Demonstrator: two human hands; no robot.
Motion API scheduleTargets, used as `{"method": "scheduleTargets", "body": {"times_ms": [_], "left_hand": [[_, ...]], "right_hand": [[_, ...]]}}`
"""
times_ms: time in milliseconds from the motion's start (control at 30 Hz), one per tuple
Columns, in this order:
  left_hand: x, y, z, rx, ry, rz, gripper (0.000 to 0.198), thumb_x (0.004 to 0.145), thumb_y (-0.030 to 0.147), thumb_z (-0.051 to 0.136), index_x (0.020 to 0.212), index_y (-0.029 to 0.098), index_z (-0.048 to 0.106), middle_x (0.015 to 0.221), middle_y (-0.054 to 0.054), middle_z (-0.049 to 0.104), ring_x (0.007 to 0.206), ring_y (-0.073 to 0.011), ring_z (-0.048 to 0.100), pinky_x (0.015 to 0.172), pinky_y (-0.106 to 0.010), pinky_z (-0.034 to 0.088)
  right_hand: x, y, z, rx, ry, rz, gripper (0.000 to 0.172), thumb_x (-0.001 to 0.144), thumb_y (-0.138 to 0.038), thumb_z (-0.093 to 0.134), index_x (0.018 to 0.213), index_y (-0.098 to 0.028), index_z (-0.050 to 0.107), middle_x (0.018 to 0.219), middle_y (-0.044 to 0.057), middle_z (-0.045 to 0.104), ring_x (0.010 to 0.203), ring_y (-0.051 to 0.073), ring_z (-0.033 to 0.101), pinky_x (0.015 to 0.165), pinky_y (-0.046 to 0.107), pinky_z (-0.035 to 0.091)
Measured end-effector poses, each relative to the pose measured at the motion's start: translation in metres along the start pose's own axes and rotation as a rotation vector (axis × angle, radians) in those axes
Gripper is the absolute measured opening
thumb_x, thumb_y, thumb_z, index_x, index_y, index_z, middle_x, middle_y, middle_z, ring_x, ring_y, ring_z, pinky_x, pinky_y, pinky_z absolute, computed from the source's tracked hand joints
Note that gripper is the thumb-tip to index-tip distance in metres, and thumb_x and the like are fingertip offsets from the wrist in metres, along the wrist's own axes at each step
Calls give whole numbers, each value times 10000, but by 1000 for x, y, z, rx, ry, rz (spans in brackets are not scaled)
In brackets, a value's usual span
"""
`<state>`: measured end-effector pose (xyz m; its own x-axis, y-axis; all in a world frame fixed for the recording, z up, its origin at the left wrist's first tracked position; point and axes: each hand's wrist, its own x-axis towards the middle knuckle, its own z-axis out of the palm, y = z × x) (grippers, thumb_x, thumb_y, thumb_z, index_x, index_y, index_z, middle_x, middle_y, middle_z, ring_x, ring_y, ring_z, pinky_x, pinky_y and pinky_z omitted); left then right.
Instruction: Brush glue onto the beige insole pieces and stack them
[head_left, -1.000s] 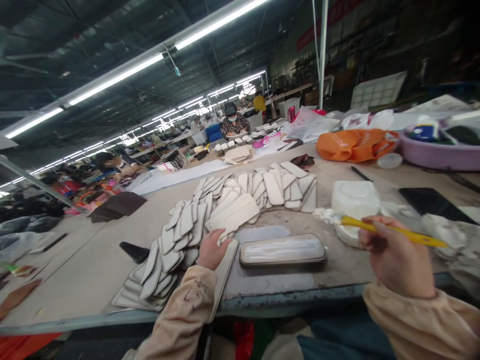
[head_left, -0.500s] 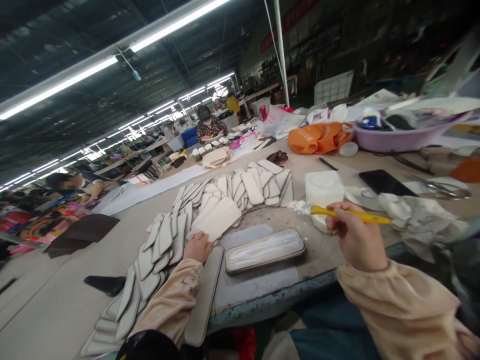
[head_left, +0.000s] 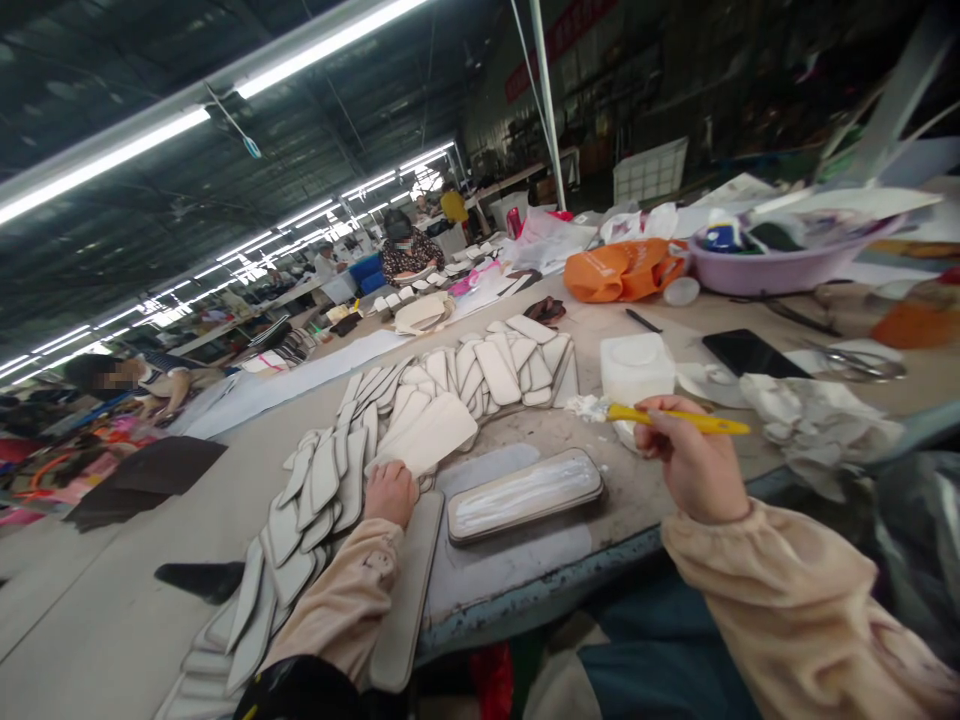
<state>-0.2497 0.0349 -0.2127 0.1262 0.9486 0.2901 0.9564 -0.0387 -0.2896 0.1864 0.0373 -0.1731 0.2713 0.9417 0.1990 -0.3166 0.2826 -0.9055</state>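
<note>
My right hand grips a brush by its yellow handle. White paste clings to the bristles, which point left beside a white plastic tub. My left hand has its fingers curled at the near edge of a few fanned, cream rounded strips; the fingertips are partly hidden. Between my hands lies a small stack of strips, its top streaked with wet white paste. A single long strip lies next to my left forearm.
Overlapping strips curve along the table's left and back. To the right are a phone, scissors, crumpled paper and a purple basin. Behind lies an orange bag. Co-workers sit farther off. The blue table edge runs in front.
The view has shifted slightly, so everything appears a little further left. Both hands keep nearly the same places, the brush still beside the tub.
</note>
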Motion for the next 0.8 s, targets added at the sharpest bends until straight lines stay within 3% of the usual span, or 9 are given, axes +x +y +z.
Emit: {"method": "scheduleTargets", "body": {"times_ms": [133,233,367,467,633,733,800], "left_hand": [[-1,-12,-26,-163,188,-104,266,885,228,388,929,152,638,1043,-150,647,992,-267,604,888,-388,457],[-5,-13,-65,-311,203,-113,262,903,272,370,983,180,602,937,-100,678,878,-234,651,779,-326,491],[-13,8,-118,-448,175,73,228,904,324,393,950,220,591,887,-47,701,807,-196,671,732,-275,506],[-17,33,-142,-539,98,241,219,897,328,407,914,234,604,846,-23,709,763,-172,670,705,-250,514],[-15,63,-154,-702,-10,347,244,888,317,412,864,233,639,781,-18,712,685,-159,654,664,-242,514],[-12,69,-151,-810,-90,331,251,876,324,434,845,230,665,775,-19,713,694,-159,650,684,-246,508],[-9,72,-145,-885,-109,229,238,858,342,474,855,225,682,818,-20,715,755,-165,647,725,-253,499]], "right_hand": [[-6,-2,7,-49,17,-47,204,823,-361,655,940,-196,622,701,12,644,569,122,572,532,234,482],[-13,0,15,-72,-40,-130,245,839,-385,653,1016,-218,621,871,42,687,709,161,655,677,304,552],[-19,7,24,-102,-149,-178,218,874,-419,603,1004,-245,585,1093,72,666,954,211,668,834,382,550],[-22,10,28,-89,-225,-177,267,860,-449,611,1006,-264,486,1264,76,596,1103,223,622,924,414,516],[-26,9,32,-163,-277,-212,353,835,-469,629,1007,-276,389,1363,108,524,1197,236,563,969,444,478],[-26,10,31,-251,-299,-247,323,819,-410,662,973,-259,421,1236,92,608,1198,235,562,984,429,452],[-26,13,31,-233,-292,-219,309,804,-385,679,924,-251,428,1087,56,654,1110,227,618,911,382,491]]}}
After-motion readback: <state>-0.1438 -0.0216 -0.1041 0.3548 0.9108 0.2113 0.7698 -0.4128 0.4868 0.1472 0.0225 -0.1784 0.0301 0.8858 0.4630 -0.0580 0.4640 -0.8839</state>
